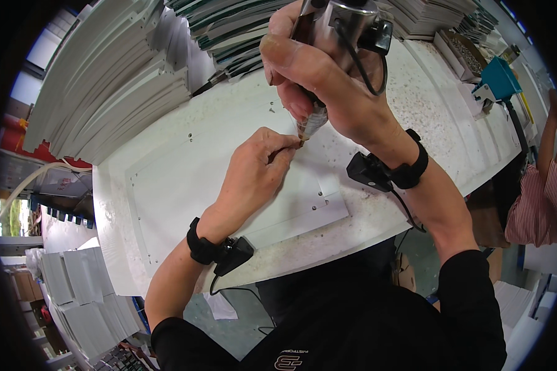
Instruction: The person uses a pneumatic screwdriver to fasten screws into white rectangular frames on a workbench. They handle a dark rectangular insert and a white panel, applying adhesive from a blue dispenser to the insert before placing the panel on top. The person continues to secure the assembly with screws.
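Observation:
My right hand (pixel 328 77) is wrapped round a power screwdriver (pixel 316 122) with a silver body, its tapered nose pointing down. The tip meets the fingertips of my left hand (pixel 257 167), which are pinched together. Whatever small piece those fingertips hold is too hidden to make out. Beneath both hands lies a flat white panel (pixel 185 185) with small holes and dark fasteners along its edges. A fastener (pixel 314 208) shows near its right corner, and another (pixel 190 135) sits toward the far left.
Stacks of white panels (pixel 117 93) rise at the left, and green-edged sheets (pixel 223 28) stand at the back. On the right are a box of small parts (pixel 461 54) and a teal scoop-like container (pixel 501 78). A person in a striped garment (pixel 534 207) is at far right.

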Demonstrator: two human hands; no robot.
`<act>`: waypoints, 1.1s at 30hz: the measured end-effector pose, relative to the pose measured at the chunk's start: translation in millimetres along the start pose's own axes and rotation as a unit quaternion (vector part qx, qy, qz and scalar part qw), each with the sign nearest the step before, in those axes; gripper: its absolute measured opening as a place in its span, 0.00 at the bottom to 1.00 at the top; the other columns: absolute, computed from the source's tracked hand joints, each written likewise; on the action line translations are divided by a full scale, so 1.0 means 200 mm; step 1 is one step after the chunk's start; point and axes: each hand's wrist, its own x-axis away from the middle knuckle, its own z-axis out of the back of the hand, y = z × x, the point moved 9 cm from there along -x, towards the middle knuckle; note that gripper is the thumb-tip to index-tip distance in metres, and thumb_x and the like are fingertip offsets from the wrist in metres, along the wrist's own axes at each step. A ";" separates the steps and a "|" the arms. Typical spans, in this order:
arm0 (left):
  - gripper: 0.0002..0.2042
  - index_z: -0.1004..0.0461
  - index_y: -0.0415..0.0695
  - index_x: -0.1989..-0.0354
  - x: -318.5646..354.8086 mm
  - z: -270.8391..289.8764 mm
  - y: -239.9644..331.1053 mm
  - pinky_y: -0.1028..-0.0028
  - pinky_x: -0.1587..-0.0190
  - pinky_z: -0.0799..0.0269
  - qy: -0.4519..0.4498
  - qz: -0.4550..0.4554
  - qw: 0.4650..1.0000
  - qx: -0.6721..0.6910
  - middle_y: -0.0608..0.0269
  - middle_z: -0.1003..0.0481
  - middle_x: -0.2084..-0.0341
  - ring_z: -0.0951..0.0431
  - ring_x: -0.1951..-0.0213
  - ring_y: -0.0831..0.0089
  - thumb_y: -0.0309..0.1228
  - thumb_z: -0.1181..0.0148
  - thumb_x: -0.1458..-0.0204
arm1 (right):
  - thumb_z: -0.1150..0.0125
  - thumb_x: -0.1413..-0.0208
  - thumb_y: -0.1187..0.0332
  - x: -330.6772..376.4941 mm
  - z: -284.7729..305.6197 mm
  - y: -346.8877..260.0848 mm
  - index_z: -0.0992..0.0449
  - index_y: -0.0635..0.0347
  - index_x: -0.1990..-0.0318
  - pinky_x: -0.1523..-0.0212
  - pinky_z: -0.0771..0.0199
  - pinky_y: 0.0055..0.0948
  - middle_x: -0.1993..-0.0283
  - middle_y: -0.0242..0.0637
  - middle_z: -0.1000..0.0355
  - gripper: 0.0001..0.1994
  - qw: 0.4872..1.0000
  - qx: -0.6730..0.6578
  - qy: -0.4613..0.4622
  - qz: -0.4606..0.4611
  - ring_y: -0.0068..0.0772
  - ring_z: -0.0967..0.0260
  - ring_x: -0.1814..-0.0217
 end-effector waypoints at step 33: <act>0.08 0.22 0.42 0.56 -0.27 0.13 0.06 0.59 0.58 0.25 0.012 -0.141 0.914 -0.381 0.55 0.24 0.67 0.22 0.61 0.55 0.20 0.41 0.43 | 0.39 0.33 0.59 -0.18 0.19 -0.13 0.28 0.59 0.71 0.84 0.36 0.20 0.80 0.29 0.33 0.16 0.998 -0.058 -0.006 0.019 0.17 0.37 0.86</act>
